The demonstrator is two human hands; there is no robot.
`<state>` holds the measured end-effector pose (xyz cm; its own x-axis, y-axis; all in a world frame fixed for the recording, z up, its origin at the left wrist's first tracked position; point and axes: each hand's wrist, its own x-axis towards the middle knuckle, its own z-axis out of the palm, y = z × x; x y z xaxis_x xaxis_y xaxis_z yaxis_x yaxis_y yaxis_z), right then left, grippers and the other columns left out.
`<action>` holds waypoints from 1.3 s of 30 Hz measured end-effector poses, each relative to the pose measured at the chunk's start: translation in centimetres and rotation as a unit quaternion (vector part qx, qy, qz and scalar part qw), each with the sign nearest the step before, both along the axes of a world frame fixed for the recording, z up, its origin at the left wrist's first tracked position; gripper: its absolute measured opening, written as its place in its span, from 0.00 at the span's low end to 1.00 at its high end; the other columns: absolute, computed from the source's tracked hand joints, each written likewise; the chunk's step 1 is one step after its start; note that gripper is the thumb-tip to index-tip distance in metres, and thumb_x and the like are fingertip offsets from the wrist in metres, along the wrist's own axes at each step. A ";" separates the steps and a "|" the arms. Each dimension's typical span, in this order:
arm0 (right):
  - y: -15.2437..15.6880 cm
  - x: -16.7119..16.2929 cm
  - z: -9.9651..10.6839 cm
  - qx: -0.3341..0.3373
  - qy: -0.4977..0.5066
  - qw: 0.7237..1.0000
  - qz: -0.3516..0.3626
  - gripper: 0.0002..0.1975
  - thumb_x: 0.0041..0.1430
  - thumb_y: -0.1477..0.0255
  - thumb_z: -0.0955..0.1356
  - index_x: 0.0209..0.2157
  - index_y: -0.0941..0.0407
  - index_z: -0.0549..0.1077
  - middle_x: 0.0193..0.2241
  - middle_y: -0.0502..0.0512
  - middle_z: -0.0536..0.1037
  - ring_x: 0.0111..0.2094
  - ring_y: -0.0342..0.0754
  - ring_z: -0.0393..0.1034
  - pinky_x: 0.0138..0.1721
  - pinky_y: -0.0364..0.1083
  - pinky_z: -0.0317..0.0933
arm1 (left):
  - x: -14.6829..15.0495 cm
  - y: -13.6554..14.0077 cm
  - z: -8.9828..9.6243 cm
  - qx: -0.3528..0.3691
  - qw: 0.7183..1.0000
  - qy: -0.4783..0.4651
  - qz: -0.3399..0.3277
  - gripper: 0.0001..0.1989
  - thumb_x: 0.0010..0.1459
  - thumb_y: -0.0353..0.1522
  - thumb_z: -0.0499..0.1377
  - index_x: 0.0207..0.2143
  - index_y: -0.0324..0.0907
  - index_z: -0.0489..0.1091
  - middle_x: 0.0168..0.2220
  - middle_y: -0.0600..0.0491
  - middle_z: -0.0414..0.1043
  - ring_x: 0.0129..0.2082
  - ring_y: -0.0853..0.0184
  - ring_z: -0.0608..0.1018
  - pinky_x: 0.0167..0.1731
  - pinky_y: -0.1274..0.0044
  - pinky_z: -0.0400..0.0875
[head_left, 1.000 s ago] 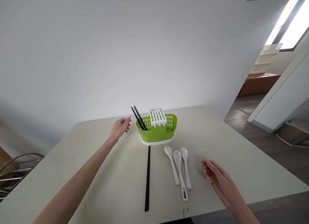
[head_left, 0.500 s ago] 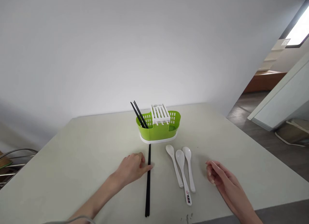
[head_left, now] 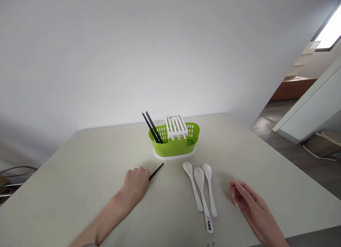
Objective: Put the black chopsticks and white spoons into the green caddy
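My left hand is closed around a pair of black chopsticks just above the table. Their thin ends point towards the basket, while the rest is hidden behind the hand and forearm. Three white spoons lie side by side in front of the basket, bowls away from me. To their right, my right hand hovers with fingers curled in and nothing visible in them. A green cutlery basket stands at the back, with more black chopsticks leaning in its left compartment.
A white slatted rack sits across the basket's middle. The pale table meets a plain wall at the back. Metal wire racks stand beyond the left edge, and a floor shows at the right.
My left hand has closed on the chopsticks and moved them a little left, turning them from lengthwise to slanted. My right hand stays almost in place.
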<state>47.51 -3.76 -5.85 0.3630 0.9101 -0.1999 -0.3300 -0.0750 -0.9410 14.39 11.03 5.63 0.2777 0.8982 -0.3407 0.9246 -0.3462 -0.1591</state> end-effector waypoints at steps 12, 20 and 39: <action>0.1 -0.2 1.0 0.006 -0.023 1.000 0.002 0.23 0.58 0.48 0.74 0.39 0.55 0.81 0.27 0.51 0.71 0.28 0.45 0.62 0.31 0.44 0.63 | -5.3 0.9 2.5 -0.075 0.978 -0.191 0.029 0.10 0.60 0.35 0.58 0.29 0.46 0.78 0.32 0.51 0.80 0.31 0.60 0.79 0.30 0.74 0.63; 1.1 -4.6 5.3 0.058 -0.163 0.979 0.104 0.22 0.70 0.50 0.65 0.42 0.55 0.77 0.24 0.49 0.70 0.25 0.45 0.63 0.31 0.44 0.61 | -4.7 0.7 5.9 -0.174 0.834 -0.520 0.061 0.16 0.59 0.47 0.67 0.31 0.44 0.80 0.29 0.52 0.80 0.32 0.64 0.79 0.35 0.76 0.71; 3.7 -15.7 7.3 0.044 -0.154 0.939 0.305 0.25 0.76 0.50 0.55 0.39 0.55 0.69 0.28 0.47 0.60 0.25 0.42 0.48 0.25 0.44 0.46 | -1.3 -0.7 -1.7 -0.096 0.535 -0.786 0.293 0.22 0.47 0.46 0.76 0.38 0.40 0.84 0.42 0.47 0.84 0.38 0.66 0.82 0.49 0.74 0.78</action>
